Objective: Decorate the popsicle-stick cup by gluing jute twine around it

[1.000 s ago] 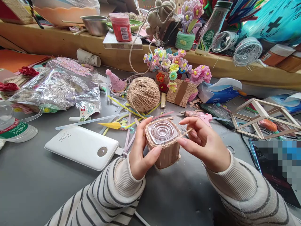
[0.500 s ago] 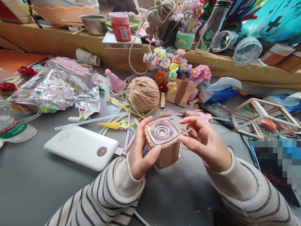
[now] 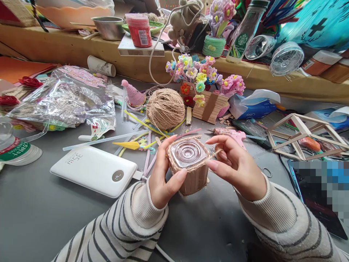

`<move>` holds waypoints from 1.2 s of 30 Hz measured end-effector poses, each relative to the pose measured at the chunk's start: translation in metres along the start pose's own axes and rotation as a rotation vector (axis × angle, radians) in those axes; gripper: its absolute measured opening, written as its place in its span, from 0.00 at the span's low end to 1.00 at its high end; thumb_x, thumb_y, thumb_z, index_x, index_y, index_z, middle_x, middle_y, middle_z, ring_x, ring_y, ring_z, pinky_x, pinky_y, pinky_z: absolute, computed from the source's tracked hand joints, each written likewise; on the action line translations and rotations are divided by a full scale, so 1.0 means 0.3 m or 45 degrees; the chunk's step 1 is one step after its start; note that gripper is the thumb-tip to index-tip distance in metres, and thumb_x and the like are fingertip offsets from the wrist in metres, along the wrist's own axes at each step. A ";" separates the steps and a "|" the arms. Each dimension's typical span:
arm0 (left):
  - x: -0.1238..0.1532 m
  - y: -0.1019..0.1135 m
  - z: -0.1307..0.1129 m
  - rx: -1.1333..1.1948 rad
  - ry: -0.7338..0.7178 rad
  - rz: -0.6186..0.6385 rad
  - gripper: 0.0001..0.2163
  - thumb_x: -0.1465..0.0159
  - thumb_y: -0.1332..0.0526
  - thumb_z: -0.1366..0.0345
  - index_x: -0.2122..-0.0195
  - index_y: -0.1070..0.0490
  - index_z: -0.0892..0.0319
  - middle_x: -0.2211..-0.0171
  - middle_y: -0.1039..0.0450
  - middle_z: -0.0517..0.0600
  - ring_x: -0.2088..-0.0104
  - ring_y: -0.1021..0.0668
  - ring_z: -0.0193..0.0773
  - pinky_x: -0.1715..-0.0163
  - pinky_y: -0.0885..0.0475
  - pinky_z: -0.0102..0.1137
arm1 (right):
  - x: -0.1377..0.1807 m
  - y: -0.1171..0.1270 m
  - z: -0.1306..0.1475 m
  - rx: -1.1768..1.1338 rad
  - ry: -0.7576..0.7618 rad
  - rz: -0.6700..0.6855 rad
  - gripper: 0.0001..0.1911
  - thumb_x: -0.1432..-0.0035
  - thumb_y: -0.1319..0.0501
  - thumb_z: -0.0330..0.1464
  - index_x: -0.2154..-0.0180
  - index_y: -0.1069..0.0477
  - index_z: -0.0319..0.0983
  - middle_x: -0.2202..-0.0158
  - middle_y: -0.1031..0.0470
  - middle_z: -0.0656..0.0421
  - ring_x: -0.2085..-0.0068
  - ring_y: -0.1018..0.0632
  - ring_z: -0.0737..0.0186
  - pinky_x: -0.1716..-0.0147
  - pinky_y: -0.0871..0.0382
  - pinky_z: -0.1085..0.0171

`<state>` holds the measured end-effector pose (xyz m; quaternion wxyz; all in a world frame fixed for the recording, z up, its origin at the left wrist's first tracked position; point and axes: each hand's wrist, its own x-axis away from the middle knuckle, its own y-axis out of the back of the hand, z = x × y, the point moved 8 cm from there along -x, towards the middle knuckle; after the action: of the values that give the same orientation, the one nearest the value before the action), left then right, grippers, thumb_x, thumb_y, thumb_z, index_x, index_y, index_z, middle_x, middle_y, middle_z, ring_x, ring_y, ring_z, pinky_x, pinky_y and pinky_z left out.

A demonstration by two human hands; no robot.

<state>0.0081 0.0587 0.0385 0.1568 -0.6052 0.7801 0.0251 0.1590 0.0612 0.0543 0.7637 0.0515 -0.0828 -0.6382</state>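
Note:
My left hand is wrapped round the left side of a small square box, its sides faced with wooden craft sticks. On top shows a clear plastic face with ringed ridges, edged by twine. At the box's right corner my right hand holds the loose twine end between bent fingers, its thumb touching or nearly touching the edge. Behind the box lies a ball of jute twine. A pink glue gun rests just beyond my right fingers.
To the left lies a white power bank with a cable. Glue sticks and yellow pipe cleaners are strewn behind it. At right are a wooden stick frame and a phone. Crocheted flowers stand behind, below a cluttered shelf.
My right hand has shifted slightly left, its thumb closer to the twine edge. The box and my left hand have stayed in place.

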 end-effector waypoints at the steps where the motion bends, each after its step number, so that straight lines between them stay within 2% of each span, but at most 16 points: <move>1: 0.000 -0.001 -0.001 0.007 0.002 0.001 0.25 0.41 0.38 0.59 0.44 0.44 0.56 0.39 0.36 0.57 0.41 0.30 0.51 0.40 0.38 0.43 | -0.003 0.000 0.000 0.017 0.012 0.017 0.22 0.52 0.33 0.40 0.57 0.37 0.42 0.75 0.47 0.67 0.77 0.44 0.70 0.80 0.49 0.68; 5: -0.001 -0.001 -0.003 0.009 -0.002 0.010 0.25 0.41 0.38 0.60 0.44 0.44 0.55 0.39 0.36 0.56 0.41 0.31 0.52 0.40 0.38 0.44 | -0.006 -0.004 0.010 0.038 0.043 0.008 0.21 0.52 0.32 0.38 0.58 0.36 0.42 0.76 0.47 0.68 0.77 0.43 0.70 0.80 0.49 0.68; 9: -0.002 -0.003 -0.006 -0.005 -0.018 0.024 0.25 0.41 0.38 0.59 0.44 0.45 0.56 0.39 0.37 0.57 0.40 0.31 0.52 0.40 0.38 0.44 | -0.004 0.001 0.022 -0.010 0.042 -0.093 0.20 0.55 0.32 0.35 0.60 0.35 0.41 0.77 0.48 0.68 0.78 0.45 0.71 0.80 0.52 0.68; 13: -0.002 -0.005 -0.003 -0.007 -0.018 0.027 0.25 0.41 0.39 0.59 0.44 0.46 0.56 0.39 0.37 0.57 0.40 0.31 0.50 0.39 0.38 0.43 | -0.004 -0.012 0.019 -0.002 0.029 -0.047 0.21 0.55 0.32 0.36 0.59 0.35 0.41 0.78 0.48 0.68 0.78 0.45 0.71 0.80 0.52 0.68; 16: -0.002 -0.002 -0.002 -0.019 -0.026 0.014 0.26 0.41 0.38 0.59 0.44 0.46 0.56 0.39 0.36 0.58 0.41 0.31 0.51 0.40 0.38 0.44 | 0.000 -0.001 0.017 -0.033 0.024 -0.099 0.21 0.55 0.33 0.36 0.59 0.36 0.41 0.77 0.49 0.68 0.77 0.45 0.71 0.80 0.52 0.68; 20: -0.002 0.001 0.000 -0.029 -0.020 0.003 0.26 0.41 0.38 0.60 0.44 0.45 0.56 0.40 0.36 0.58 0.41 0.30 0.52 0.40 0.38 0.45 | 0.010 -0.019 0.014 -0.028 -0.017 -0.048 0.21 0.54 0.33 0.37 0.58 0.36 0.41 0.77 0.48 0.68 0.77 0.45 0.70 0.79 0.51 0.68; 24: -0.001 0.002 0.002 -0.027 -0.011 0.007 0.26 0.41 0.38 0.59 0.44 0.45 0.56 0.40 0.36 0.58 0.41 0.31 0.52 0.40 0.38 0.44 | 0.018 -0.012 0.011 -0.047 -0.030 -0.170 0.23 0.55 0.33 0.37 0.57 0.36 0.41 0.76 0.48 0.68 0.77 0.45 0.70 0.80 0.52 0.68; 28: 0.001 0.000 0.005 -0.010 -0.017 0.017 0.26 0.41 0.38 0.59 0.44 0.45 0.55 0.39 0.37 0.56 0.41 0.31 0.50 0.40 0.38 0.42 | 0.015 -0.012 0.003 -0.063 -0.003 -0.213 0.26 0.59 0.32 0.37 0.57 0.36 0.41 0.77 0.48 0.69 0.78 0.45 0.71 0.81 0.53 0.69; 32: 0.003 -0.003 0.007 -0.017 -0.038 0.046 0.26 0.40 0.39 0.59 0.43 0.47 0.55 0.38 0.38 0.55 0.40 0.32 0.48 0.39 0.38 0.41 | 0.012 -0.010 0.004 -0.055 -0.007 -0.199 0.25 0.58 0.32 0.36 0.56 0.36 0.40 0.77 0.48 0.69 0.77 0.44 0.71 0.81 0.51 0.69; 36: 0.004 0.007 0.010 -0.057 -0.027 0.020 0.27 0.41 0.39 0.58 0.43 0.46 0.56 0.39 0.37 0.58 0.40 0.32 0.51 0.39 0.39 0.45 | 0.016 -0.015 0.014 -0.022 -0.023 -0.163 0.25 0.57 0.33 0.35 0.56 0.37 0.40 0.76 0.48 0.69 0.77 0.45 0.71 0.80 0.50 0.69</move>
<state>0.0066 0.0588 0.0349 0.1511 -0.6020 0.7825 0.0501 0.1548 0.0559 0.0577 0.7208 0.0442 -0.0806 -0.6870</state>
